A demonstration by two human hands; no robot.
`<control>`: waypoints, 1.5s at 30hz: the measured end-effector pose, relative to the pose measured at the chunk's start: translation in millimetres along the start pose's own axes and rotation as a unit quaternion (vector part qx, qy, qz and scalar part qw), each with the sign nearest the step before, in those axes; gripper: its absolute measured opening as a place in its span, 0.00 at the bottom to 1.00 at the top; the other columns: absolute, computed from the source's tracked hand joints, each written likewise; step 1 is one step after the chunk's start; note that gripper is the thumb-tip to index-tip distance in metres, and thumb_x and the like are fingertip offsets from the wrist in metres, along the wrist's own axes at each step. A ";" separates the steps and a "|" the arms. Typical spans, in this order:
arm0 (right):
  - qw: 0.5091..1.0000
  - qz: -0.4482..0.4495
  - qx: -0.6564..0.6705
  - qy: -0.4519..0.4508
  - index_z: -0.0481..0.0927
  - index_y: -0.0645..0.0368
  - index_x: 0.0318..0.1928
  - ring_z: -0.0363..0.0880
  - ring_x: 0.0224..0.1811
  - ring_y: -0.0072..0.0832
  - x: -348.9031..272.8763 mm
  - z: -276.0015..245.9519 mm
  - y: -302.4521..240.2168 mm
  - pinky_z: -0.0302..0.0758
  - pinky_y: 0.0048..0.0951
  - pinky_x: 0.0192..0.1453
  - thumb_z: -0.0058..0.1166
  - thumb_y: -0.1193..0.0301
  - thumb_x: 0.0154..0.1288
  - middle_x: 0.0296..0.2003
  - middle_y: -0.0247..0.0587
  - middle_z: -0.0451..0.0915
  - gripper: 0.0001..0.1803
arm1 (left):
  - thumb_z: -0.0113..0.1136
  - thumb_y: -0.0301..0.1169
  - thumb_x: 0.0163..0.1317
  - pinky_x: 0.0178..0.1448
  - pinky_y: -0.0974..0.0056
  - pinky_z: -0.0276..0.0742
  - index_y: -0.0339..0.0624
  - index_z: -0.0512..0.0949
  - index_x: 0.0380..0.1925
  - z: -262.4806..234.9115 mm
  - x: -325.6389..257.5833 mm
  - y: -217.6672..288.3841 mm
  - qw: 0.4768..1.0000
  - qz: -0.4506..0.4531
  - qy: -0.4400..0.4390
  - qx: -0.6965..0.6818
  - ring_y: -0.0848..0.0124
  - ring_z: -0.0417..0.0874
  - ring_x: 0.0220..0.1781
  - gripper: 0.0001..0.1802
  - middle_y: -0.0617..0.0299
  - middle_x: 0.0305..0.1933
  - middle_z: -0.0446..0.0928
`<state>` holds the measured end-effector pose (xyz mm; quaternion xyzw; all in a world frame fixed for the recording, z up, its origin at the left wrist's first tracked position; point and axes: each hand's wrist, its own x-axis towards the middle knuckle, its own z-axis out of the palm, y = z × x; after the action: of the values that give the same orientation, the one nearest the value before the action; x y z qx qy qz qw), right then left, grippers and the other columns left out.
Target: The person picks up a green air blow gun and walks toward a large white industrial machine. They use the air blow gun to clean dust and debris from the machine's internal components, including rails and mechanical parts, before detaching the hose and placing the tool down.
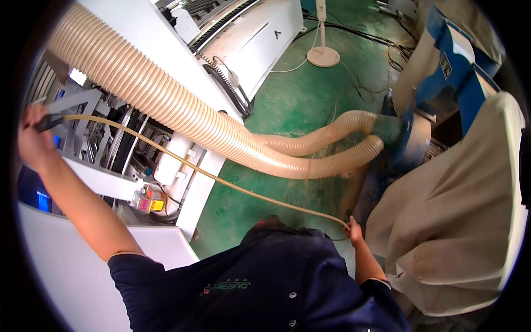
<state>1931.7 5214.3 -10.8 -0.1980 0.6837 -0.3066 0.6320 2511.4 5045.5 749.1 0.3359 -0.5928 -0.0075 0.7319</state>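
Thin yellowish air hose [221, 182]: translucent, taut, running from 10 o'clock to 4 o'clock. Left hand [33, 138] clenched on its dark nozzle [48, 122]; right hand [354, 229] grips the hose low, beside the cloth dust bag [464, 221].

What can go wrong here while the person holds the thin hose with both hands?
1. The thin hose stretches from the left hand, which grips a dark nozzle, to the right hand; it crosses the machine frame and may snag.
2. Loose cables lie on the green floor; probably a trip hazard.
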 end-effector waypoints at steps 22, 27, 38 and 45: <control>0.930 -0.277 -0.084 -0.224 0.69 0.59 0.56 0.70 0.34 0.18 18.3 96.3 -435.2 0.71 0.23 0.40 0.55 0.79 0.60 0.30 0.32 0.73 0.22 | 0.57 0.39 0.69 0.31 0.68 0.70 0.39 0.76 0.38 396.8 -276.3 -315.3 0.812 -0.531 -0.044 -0.238 0.74 0.73 0.22 0.13 0.66 0.24 0.72; 0.857 -0.383 -0.332 -0.094 0.80 0.59 0.39 0.79 0.40 0.38 101.8 56.1 -407.4 0.76 0.33 0.47 0.60 0.74 0.53 0.34 0.44 0.80 0.11 | 0.59 0.43 0.68 0.34 0.68 0.67 0.45 0.73 0.42 358.4 -160.2 -386.2 0.798 -0.513 0.055 -0.312 0.76 0.68 0.26 0.15 0.72 0.23 0.66; 0.836 -0.359 -0.388 0.147 0.83 0.63 0.29 0.83 0.27 0.40 251.9 -71.0 -594.8 0.79 0.37 0.34 0.59 0.70 0.53 0.23 0.47 0.81 0.07 | 0.60 0.39 0.67 0.35 0.67 0.69 0.41 0.76 0.41 308.6 -84.9 -443.4 0.859 -0.445 0.123 -0.222 0.76 0.71 0.26 0.13 0.71 0.23 0.66; 0.842 -0.259 -0.457 0.126 0.77 0.65 0.28 0.72 0.16 0.25 238.6 40.6 -821.5 0.68 0.31 0.19 0.61 0.65 0.56 0.15 0.38 0.72 0.14 | 0.57 0.45 0.66 0.43 0.60 0.76 0.39 0.78 0.43 390.1 -141.1 -470.6 0.878 -0.374 -0.129 0.270 0.64 0.82 0.37 0.19 0.52 0.40 0.80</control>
<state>1846.4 4447.8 361.5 -0.5938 0.7439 -0.1340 0.2759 2311.3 4550.5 419.7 0.7130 -0.4913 -0.1639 0.4727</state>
